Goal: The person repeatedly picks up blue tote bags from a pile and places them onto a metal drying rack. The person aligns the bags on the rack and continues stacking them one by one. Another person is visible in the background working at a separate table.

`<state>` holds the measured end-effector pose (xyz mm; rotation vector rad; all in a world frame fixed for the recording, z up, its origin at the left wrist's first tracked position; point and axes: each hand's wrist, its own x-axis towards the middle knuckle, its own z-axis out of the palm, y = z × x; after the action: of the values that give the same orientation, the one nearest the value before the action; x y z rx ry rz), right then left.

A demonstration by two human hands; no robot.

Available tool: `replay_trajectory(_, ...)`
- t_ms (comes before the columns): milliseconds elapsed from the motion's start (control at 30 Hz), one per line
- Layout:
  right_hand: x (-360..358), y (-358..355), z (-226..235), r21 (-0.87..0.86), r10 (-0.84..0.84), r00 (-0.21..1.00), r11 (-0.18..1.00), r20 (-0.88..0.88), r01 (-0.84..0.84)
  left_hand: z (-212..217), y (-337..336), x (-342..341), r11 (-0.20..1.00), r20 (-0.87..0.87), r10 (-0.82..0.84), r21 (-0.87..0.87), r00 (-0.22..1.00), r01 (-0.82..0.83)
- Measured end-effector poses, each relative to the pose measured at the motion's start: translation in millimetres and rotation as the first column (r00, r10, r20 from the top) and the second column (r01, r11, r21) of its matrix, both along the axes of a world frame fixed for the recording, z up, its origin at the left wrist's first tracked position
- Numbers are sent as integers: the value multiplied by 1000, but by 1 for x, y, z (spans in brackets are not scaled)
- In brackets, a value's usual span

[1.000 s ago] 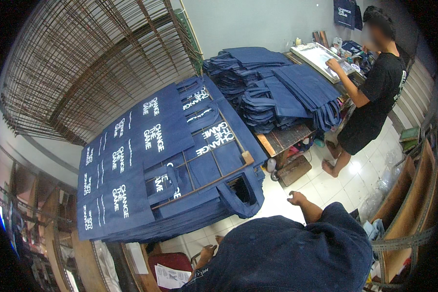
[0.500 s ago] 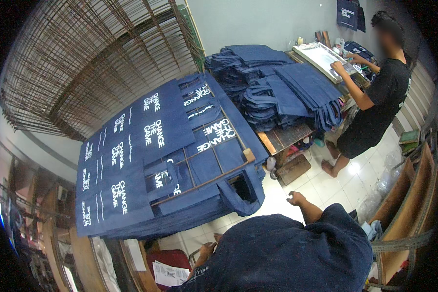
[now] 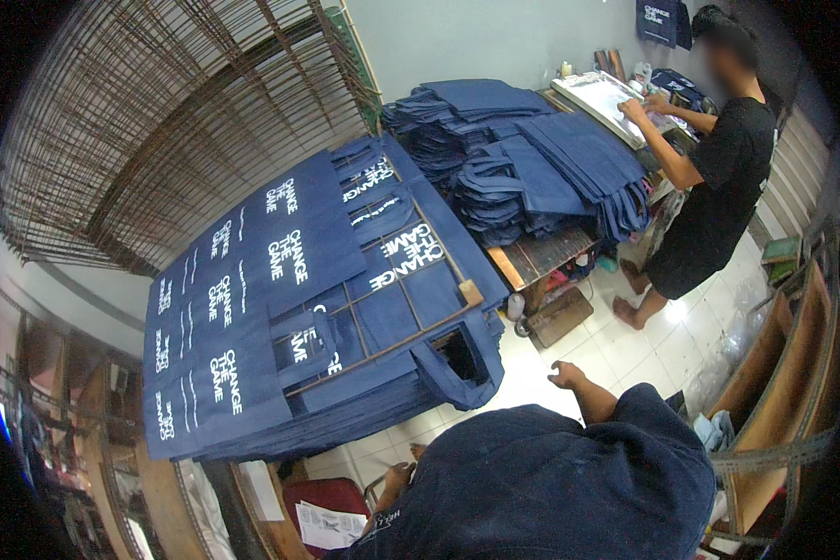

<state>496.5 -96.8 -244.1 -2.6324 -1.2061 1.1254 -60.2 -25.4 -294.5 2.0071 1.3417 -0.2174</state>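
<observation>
A bundle of soft navy cloth point(image 3: 551, 485) drapes in rounded folds over both forearms at the lower edge. The right hand point(image 3: 567, 375) pokes out above it, fingers loosely curled on nothing; the left hand point(image 3: 397, 478) shows at the bundle's left rim, and whether it grips anything cannot be told. Just up and left of the bundle, flat navy tote bags point(image 3: 280, 299) with white lettering lie on a wooden slatted rack point(image 3: 411, 313), one bag hanging off its near corner. Pale floor tiles point(image 3: 616, 350) lie open between bundle and rack. Beyond, folded bags point(image 3: 532, 163) are heaped beside a person in black point(image 3: 719, 177).
</observation>
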Motion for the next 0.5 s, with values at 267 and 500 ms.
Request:
replay_trajectory(267,-5,-1,4,30,-11,1000,999,-20,12,-1,1,-17,996,107,-90,26,990,88)
replay_trajectory(500,-6,1,6,-30,-6,1000,1000,-21,6,20,-1,-5,999,52,-36,-20,998,37)
